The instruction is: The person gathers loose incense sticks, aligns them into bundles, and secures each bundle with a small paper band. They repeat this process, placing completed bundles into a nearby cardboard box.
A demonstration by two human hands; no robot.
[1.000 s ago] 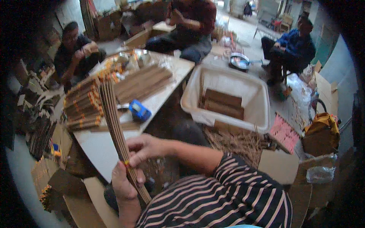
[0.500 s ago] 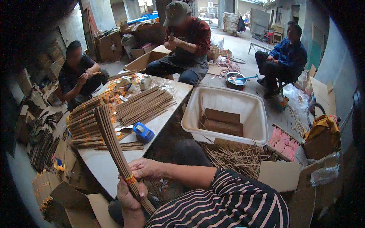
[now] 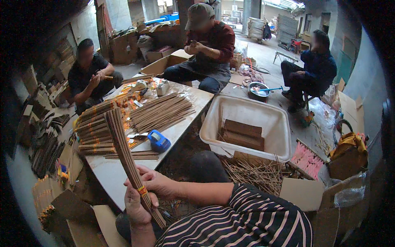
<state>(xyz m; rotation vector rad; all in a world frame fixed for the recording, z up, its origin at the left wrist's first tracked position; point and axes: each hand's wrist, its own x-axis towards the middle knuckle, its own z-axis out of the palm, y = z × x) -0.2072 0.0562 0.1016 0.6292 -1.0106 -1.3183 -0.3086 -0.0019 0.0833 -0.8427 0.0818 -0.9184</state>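
Note:
A bundle of thin brown incense sticks (image 3: 126,152) slants upward in front of me, with a red and yellow paper band (image 3: 142,190) around its lower part. My left hand (image 3: 136,207) is wrapped around the bundle at the band. My right hand (image 3: 155,181) closes on the bundle from the right, just above and beside the band, its fingertips partly hidden behind the sticks. Beyond my hands, loose incense sticks (image 3: 162,112) and banded bundles (image 3: 96,138) lie on a white table (image 3: 103,175). A blue tape dispenser (image 3: 159,141) sits near its right edge.
A white plastic tub (image 3: 245,101) holding brown blocks stands to the right, beside a heap of loose sticks (image 3: 251,175). Open cardboard boxes (image 3: 108,225) flank me. Two people work across the table; another person (image 3: 314,66) sits at the far right.
My right hand has shifted from the front of the paper band to slightly above it, its fingers now farther behind the bundle. The person at the far right has raised a hand.

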